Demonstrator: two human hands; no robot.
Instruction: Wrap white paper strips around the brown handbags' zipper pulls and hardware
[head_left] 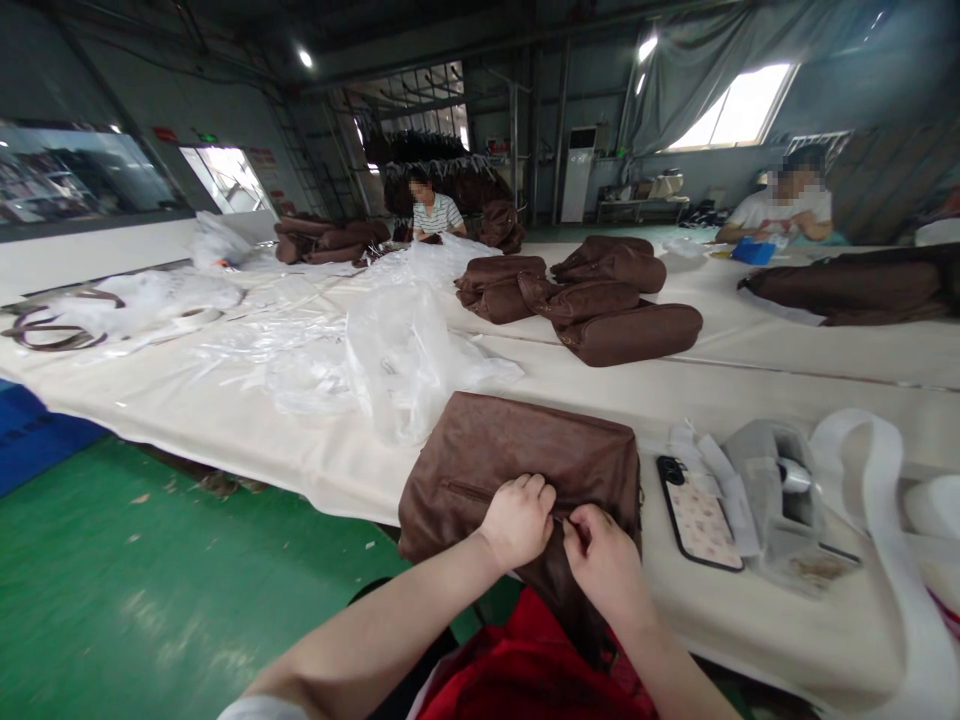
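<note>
Daylight is glaring through the window (731,110) at upper right, blowing out white, while the upper background is staying dim. Wide-angle distortion is bending the edges, and the hands are looking slightly soft.

Both the left hand (519,520) and the right hand (602,555) touch a brown leather-like bag (536,450) at the table's (337,460) edge. A patterned phone case (701,512) lies to its right.

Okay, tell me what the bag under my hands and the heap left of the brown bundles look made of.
Bag: brown leather or imitation leather, softly matte; its smooth, creased surface suggests that, though which is unclear. Heap: thin clear plastic film, glossy, seen in its see-through crumples and highlights.
</note>
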